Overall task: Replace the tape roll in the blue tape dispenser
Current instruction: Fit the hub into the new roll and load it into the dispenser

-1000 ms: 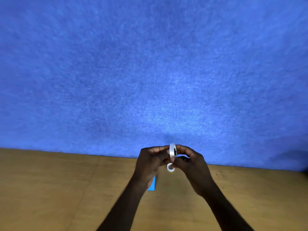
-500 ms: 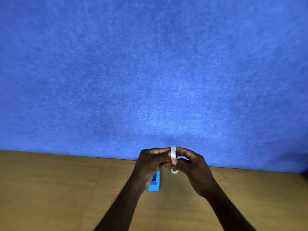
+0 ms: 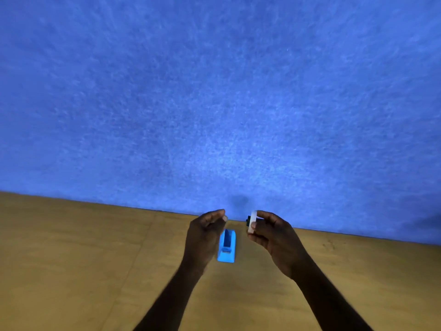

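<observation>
The blue tape dispenser (image 3: pixel 227 247) stands on the wooden table (image 3: pixel 83 259), its length running away from me, between my two hands. My right hand (image 3: pixel 274 235) is raised above the table just right of it and pinches a white tape roll (image 3: pixel 252 222) edge-on; a dark hub shows at the roll's left face. My left hand (image 3: pixel 204 235) hovers at the dispenser's left side with its fingers loosely curled and nothing visible in them. The dispenser's far end is partly hidden behind my left hand.
A blue felt wall (image 3: pixel 214 91) rises straight from the table's far edge, close behind the hands. Bare wood stretches to the left and right of the dispenser.
My hands, which were together on the tape roll, have parted. The roll stays in my right hand, my left hand has let go, and the dispenser now shows between them.
</observation>
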A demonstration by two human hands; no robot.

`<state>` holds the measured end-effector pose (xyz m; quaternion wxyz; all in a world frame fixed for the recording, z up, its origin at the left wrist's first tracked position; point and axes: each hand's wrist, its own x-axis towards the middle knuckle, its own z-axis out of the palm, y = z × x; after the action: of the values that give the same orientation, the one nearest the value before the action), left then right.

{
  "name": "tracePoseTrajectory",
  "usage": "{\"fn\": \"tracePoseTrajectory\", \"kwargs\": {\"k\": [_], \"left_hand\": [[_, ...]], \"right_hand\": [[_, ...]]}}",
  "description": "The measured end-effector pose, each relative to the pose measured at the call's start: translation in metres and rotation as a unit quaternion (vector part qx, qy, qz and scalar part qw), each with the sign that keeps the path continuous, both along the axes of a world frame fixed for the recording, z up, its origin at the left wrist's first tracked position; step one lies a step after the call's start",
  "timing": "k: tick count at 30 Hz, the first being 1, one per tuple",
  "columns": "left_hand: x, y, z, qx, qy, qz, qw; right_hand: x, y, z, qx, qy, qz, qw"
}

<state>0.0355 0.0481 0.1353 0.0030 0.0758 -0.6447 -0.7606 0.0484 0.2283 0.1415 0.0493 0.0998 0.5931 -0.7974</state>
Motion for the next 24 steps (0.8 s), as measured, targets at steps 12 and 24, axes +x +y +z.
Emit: {"fn": "tracePoseTrajectory", "kwargs": {"k": [12, 24], "left_hand": [[-0.039, -0.038, -0.141, -0.316, 0.002, -0.173, 0.933], [-0.076, -0.030, -0.191, -0.417, 0.090, -0.221, 0.877]], "right_hand": [[-0.046, -0.024, -0.109, 0.181, 0.053, 0.061, 0.980], [-0.087, -0.023, -0.160, 0.384, 0.079, 0.088, 0.916]]}}
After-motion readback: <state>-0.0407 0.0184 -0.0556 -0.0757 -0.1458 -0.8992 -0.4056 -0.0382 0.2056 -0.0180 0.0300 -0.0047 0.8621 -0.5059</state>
